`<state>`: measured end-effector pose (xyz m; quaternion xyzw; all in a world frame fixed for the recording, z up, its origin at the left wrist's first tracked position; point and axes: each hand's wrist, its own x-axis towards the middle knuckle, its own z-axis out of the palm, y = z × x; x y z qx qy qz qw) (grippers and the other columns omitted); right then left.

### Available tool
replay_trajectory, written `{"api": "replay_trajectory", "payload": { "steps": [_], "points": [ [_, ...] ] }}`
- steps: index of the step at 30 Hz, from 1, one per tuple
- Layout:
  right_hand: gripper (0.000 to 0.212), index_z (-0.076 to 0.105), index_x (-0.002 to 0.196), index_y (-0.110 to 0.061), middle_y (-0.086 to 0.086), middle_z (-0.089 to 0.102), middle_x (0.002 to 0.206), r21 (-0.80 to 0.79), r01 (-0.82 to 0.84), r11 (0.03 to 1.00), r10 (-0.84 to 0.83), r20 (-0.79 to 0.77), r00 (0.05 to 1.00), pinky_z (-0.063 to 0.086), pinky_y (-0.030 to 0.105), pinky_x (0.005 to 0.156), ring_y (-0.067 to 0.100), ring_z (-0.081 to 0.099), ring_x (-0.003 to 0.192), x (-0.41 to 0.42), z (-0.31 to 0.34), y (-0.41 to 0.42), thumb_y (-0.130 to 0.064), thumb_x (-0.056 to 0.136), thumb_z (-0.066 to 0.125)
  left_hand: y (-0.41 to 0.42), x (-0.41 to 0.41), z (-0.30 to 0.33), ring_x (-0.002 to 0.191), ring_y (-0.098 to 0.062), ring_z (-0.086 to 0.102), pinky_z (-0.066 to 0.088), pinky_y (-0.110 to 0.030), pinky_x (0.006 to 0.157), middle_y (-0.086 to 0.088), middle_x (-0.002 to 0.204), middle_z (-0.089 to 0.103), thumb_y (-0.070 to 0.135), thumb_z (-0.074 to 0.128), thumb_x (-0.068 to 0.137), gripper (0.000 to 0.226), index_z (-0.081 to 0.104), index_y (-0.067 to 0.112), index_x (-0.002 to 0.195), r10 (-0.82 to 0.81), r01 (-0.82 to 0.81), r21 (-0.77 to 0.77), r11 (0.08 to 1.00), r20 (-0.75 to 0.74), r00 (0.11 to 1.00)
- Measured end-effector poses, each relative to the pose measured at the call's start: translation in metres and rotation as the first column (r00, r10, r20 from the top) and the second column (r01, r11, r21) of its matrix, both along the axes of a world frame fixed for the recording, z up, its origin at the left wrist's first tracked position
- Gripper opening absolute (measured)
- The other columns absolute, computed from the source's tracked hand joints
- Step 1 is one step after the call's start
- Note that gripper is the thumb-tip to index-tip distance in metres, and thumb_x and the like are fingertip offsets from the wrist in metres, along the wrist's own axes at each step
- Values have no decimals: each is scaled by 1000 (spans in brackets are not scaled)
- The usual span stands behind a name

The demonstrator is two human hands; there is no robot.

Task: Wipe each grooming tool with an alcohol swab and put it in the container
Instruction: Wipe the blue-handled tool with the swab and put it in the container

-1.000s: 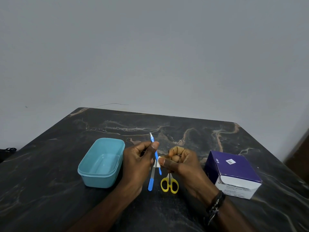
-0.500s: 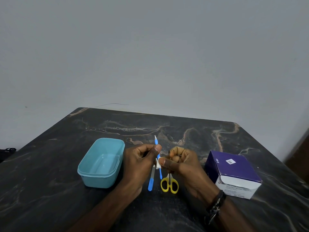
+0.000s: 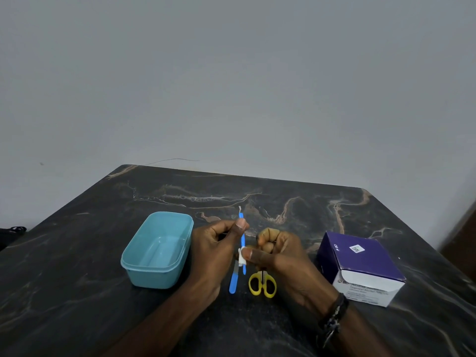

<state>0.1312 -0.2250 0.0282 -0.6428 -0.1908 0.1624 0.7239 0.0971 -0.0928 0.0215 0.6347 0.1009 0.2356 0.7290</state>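
Observation:
My left hand [image 3: 215, 243] pinches a thin blue-handled grooming tool [image 3: 241, 240] upright between thumb and fingers, its small metal tip pointing away from me. My right hand [image 3: 278, 256] pinches a white alcohol swab [image 3: 241, 258] round the lower part of that tool's handle. On the table below lie a blue-handled nail file [image 3: 234, 280] and small yellow-handled scissors [image 3: 262, 283], the scissor blades hidden under my right hand. The teal plastic container [image 3: 157, 249] stands open to the left of my left hand, with nothing visible inside.
A purple and white box of alcohol swabs [image 3: 360, 267] stands to the right of my right hand. The dark marble table [image 3: 77, 292] meets a grey wall at its far edge. A dark object [image 3: 13, 231] lies past the table's left edge.
The blue tool has turned from a slant to nearly upright and shifted slightly right. The swab in my right hand has slid lower along its handle.

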Motion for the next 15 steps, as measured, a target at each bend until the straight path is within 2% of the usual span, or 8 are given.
{"api": "replay_trajectory", "payload": {
  "steps": [4, 7, 9, 11, 13, 15],
  "points": [
    [23, 53, 75, -6, 8, 65, 56, 73, 70, 995, -71, 0, 997, 51, 27, 51, 20, 64, 54, 0, 5, -2, 7, 74, 72, -6, -5, 1, 59, -4, 66, 47, -15, 50, -1, 70, 73, 24, 64, 89, 17, 75, 13, 89, -138, 138, -13, 990, -60, 989],
    [24, 49, 72, -6, 3, 62, 50, 131, 147, 980, -148, -7, 989, 48, 20, 45, 13, 63, 48, 2, 8, -1, 9, 79, 67, -7, -4, 0, 72, -14, 69, 51, -25, 57, -3, 80, 75, 32, 64, 87, 21, 75, 15, 94, -176, 177, 3, 984, -72, 982],
    [24, 50, 72, -9, 2, 63, 50, 152, 217, 964, -220, -1, 976, 47, 20, 46, 11, 63, 49, 6, 8, -2, 5, 79, 69, -8, -4, 1, 77, -15, 70, 55, -29, 59, -4, 87, 76, 37, 72, 75, 33, 72, 16, 100, -197, 197, -12, 980, -79, 977],
    [25, 50, 71, -11, 1, 65, 54, 174, 283, 943, -287, -6, 958, 48, 24, 50, 13, 62, 51, 8, 6, -4, 2, 79, 70, -7, -4, -2, 74, -17, 71, 57, -31, 56, -6, 86, 75, 26, 80, 72, 39, 67, 13, 106, -230, 229, -30, 973, -81, 970],
    [24, 52, 72, -12, 2, 67, 57, 166, 314, 935, -318, 1, 948, 47, 27, 53, 16, 63, 55, 10, 4, -6, -1, 77, 72, -7, -5, -4, 66, -22, 70, 56, -31, 55, -10, 78, 74, 9, 79, 75, 37, 63, 10, 109, -275, 274, -18, 961, -69, 959],
    [23, 53, 72, -12, -1, 64, 53, 143, 309, 940, -314, 14, 949, 46, 28, 55, 13, 62, 54, 10, 3, -6, -2, 77, 73, -6, -5, -5, 60, -22, 68, 55, -29, 53, -12, 69, 71, 2, 76, 77, 33, 64, 9, 106, -284, 285, 11, 959, -56, 957]
  ]
}}
